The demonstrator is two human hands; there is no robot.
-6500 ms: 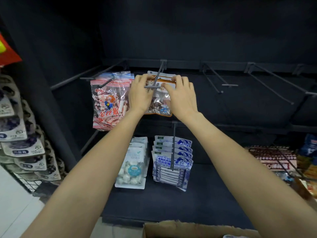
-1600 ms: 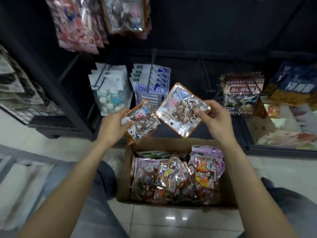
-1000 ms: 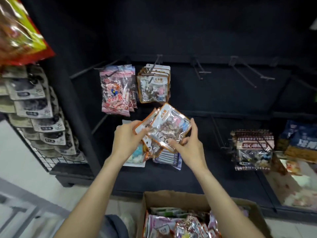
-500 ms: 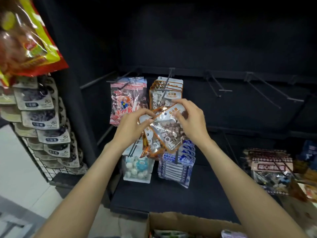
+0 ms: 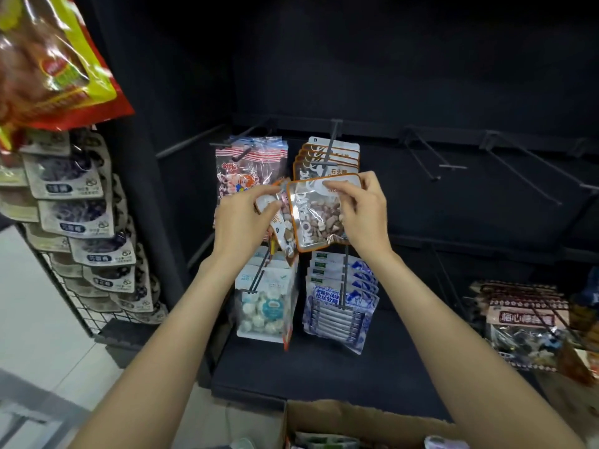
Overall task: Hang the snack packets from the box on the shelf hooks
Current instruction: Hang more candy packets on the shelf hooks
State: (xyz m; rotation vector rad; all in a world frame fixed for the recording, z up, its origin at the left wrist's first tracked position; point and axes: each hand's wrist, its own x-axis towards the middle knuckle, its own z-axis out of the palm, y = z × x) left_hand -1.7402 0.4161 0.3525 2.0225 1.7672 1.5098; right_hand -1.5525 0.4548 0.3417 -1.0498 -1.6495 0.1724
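**Partway: two more packets raised toward the hook**

Seemingly the job is in its middle. In the head view, a stack of orange-edged clear packets of brown and white sweets point(image 5: 327, 157) already hangs on the upper dark metal hook point(image 5: 328, 150), just right of the red-and-white striped bags point(image 5: 251, 166) on the next hook to the left. The right hand point(image 5: 364, 215) pinches the white top edge of one more orange-edged clear packet point(image 5: 319, 215), fingers curled on it, just below and in front of the hung stack. The left hand point(image 5: 240, 218) grips a second like packet point(image 5: 280, 222), tilted edge-on beside the first. Neither is threaded on the hook yet. Farther right, the upper bare hooks point(image 5: 431, 163) carry nothing, so I judge much hanging remains.

As for containers, the brown cardboard box point(image 5: 356, 419) sits at the near edge, only its far rim in view; a few packet tops point(image 5: 324, 442) show inside, so it is not emptied, though how full I cannot tell.
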